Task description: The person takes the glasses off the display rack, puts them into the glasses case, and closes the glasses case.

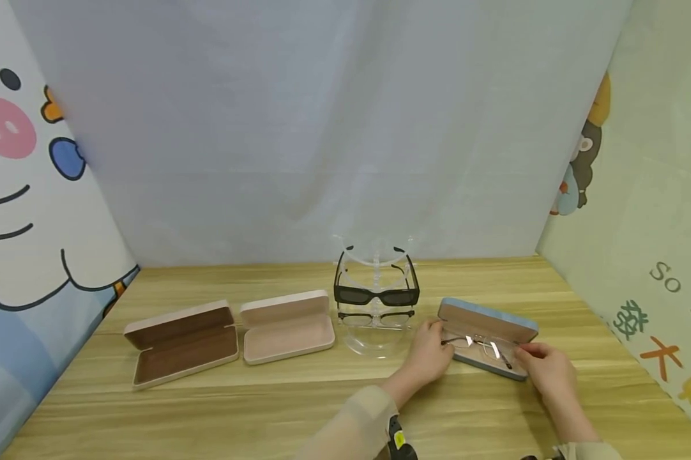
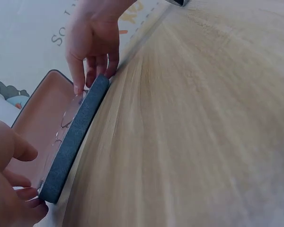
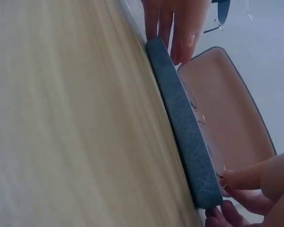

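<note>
A blue glasses case with a pinkish lining stands open at the right of the table. Inside it lies a pair of thin-framed eyeglasses with dark temple tips. My left hand is at the case's left end; in the left wrist view its fingertips touch the case corner by the eyeglasses, the thumb held apart. At the opposite end my right hand pinches the end of the eyeglasses. In the right wrist view its thumb lies on the frame, while other fingers are outside the case's blue front wall.
A clear display stand holds black sunglasses above dark-rimmed eyeglasses. Left of it are two open cases, one pink-lined, one brown-lined. Cloth backdrops rise behind the wooden table and at its sides.
</note>
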Tool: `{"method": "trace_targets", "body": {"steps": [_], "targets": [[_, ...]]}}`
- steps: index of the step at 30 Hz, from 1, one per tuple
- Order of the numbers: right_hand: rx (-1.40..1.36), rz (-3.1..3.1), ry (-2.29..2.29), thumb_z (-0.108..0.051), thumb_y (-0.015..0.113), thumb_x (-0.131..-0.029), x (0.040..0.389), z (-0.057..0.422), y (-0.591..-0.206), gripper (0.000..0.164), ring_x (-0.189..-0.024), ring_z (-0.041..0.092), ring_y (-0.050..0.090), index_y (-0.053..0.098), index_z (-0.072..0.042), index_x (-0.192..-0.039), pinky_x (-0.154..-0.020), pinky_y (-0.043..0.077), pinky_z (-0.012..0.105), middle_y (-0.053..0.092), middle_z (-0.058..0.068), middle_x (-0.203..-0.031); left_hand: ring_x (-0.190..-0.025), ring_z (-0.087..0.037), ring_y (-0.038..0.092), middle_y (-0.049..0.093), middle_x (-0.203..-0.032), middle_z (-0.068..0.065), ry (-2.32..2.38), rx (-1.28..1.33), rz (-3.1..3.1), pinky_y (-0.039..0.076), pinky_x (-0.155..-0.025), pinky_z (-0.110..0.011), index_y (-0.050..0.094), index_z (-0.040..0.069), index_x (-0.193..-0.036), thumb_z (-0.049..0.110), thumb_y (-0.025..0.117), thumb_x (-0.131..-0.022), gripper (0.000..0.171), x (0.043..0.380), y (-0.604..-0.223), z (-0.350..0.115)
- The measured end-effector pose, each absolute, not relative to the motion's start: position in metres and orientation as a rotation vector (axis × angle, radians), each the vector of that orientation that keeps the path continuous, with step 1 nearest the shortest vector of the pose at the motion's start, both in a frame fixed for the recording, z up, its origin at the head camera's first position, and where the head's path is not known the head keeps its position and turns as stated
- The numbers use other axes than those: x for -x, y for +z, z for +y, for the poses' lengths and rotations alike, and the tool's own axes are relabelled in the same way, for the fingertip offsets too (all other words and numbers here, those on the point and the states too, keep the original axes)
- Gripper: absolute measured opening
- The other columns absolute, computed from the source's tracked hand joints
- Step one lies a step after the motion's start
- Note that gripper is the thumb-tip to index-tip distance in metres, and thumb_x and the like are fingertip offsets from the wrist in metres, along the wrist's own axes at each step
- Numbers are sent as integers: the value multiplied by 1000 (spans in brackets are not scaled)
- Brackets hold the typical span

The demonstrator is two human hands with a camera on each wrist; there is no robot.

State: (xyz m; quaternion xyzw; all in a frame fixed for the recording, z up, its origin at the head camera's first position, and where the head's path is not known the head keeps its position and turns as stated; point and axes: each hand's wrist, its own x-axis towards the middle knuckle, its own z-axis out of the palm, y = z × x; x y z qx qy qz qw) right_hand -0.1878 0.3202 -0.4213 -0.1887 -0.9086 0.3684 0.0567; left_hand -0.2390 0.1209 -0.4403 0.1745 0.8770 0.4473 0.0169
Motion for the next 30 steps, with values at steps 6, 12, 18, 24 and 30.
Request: {"method": "trace_targets", "body": {"steps": [6,12,18,24,30], "targets": [[627,-2701,1231,-27,55,-88,188,321,-420,49,-91,30,55,48,10,-119,-65,42,25,54,28,-111,-119,-31,42,43,-125,-19,1579,-456,2640,37,-101,-40,38,-6,-129,6,52,-82,51,245,-439,121],[500,-2720,1525,-31,47,-93,185,321,-409,81,-102,35,53,-7,3,-143,-77,51,30,28,38,-131,-129,-33,35,34,-141,-18,1630,-418,2586,32,-105,-45,25,2,-142,12,54,-83,67,251,-432,123],[352,-2818,1537,-41,45,-94,185,323,-403,85,-127,51,21,-12,-1,-143,-99,35,53,11,37,-141,-122,-27,44,37,-142,-12,1604,-479,2580,41,-97,-38,22,12,-145,13,59,-79,75,251,-430,122],[377,-2666,1676,-53,36,-92,189,325,-411,84,-124,48,32,-1,2,-144,-87,49,39,12,34,-144,-117,-27,49,39,-140,-12,1638,-495,2551,46,-86,-31,23,12,-144,12,60,-78,76,249,-433,118],[453,-2634,1625,-56,33,-91,186,320,-408,82,-119,49,38,10,4,-142,-77,53,34,20,34,-142,-120,-27,46,37,-140,-11,1631,-529,2557,43,-77,-26,24,11,-143,3,57,-76,75,246,-436,117]]}}
